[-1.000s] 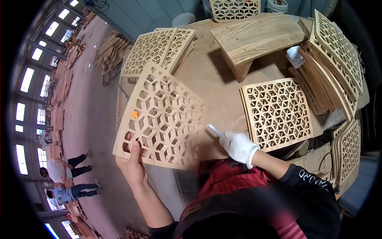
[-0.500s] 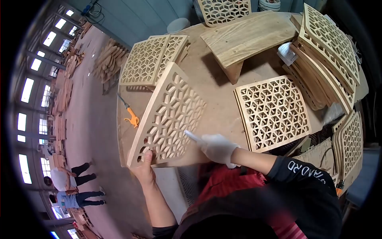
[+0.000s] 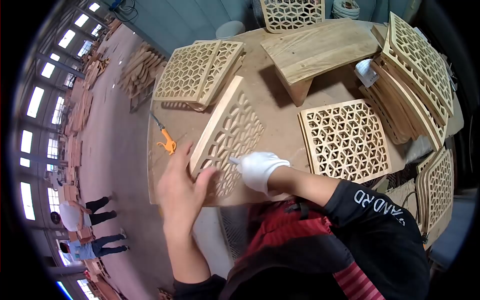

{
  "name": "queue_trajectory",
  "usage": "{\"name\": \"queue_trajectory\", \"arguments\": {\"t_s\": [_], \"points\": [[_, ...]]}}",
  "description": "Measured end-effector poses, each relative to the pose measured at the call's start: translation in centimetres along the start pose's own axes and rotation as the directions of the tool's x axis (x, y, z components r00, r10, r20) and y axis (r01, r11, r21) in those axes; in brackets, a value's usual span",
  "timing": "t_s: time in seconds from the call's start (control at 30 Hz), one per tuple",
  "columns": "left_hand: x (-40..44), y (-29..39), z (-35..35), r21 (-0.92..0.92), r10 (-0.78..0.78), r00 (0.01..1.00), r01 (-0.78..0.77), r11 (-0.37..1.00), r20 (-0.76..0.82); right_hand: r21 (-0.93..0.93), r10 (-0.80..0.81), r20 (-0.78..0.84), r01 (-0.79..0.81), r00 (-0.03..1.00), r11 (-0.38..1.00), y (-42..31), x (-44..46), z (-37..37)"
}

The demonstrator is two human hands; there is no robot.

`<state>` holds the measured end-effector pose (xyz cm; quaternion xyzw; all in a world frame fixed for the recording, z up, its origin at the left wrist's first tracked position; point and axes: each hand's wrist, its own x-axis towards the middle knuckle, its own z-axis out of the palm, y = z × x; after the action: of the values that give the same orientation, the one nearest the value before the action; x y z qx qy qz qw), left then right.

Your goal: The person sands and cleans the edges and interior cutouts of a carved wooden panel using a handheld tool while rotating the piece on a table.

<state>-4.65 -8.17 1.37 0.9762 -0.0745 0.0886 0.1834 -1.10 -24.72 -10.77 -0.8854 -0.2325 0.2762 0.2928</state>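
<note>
A wooden lattice panel [image 3: 227, 135] stands tilted on edge on the round table [image 3: 280, 135]. My bare left hand [image 3: 186, 187] is at its near left edge, thumb and fingers apart; whether the palm touches the panel is unclear. In my gloved right hand [image 3: 260, 171] is a pale, thin tool [image 3: 234, 160], its tip against the lattice face; most of it is hidden by the glove. To the right lies a stack of lattice panels [image 3: 346, 141]. An orange-handled air gun [image 3: 167, 142] rests at the left.
More lattice panels [image 3: 187, 70] lie at the back left, beside a wooden stool-like piece [image 3: 320, 47]. Stacked panels [image 3: 420, 65] lean at the right, with a paper-wrapped roll [image 3: 366, 72] near them. Two people [image 3: 75, 215] stand on the floor far left.
The held panel has turned more edge-on. My left hand has loosened from its lower corner and moved up along the edge. My right hand has moved left with the tool to the lattice.
</note>
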Motion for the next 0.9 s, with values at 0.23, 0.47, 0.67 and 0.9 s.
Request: {"name": "queue_trajectory", "arguments": {"t_s": [0.23, 0.47, 0.67, 0.9], "points": [[2.1, -0.4, 1.8, 0.125, -0.11, 0.983, 0.092, 0.988, 0.15, 0.004, 0.064, 0.112, -0.065, 0.992, 0.998, -1.2, -2.5, -2.4], [2.9, -0.8, 1.5, 0.19, -0.076, 0.978, 0.038, 0.981, 0.195, 0.1, 0.133, 0.074, -0.14, 0.988, 0.985, -1.2, -0.7, -1.3], [3.6, -1.0, 1.1, 0.112, -0.16, 0.953, 0.135, 0.985, 0.257, 0.325, 0.248, 0.009, -0.237, 0.969, 0.915, -2.0, 0.7, -0.2], [4.3, -2.8, 1.3, 0.14, -0.101, 0.981, 0.078, 0.987, 0.167, 0.205, 0.109, -0.069, -0.093, 0.992, 0.974, -0.9, 1.8, 1.6]]}}
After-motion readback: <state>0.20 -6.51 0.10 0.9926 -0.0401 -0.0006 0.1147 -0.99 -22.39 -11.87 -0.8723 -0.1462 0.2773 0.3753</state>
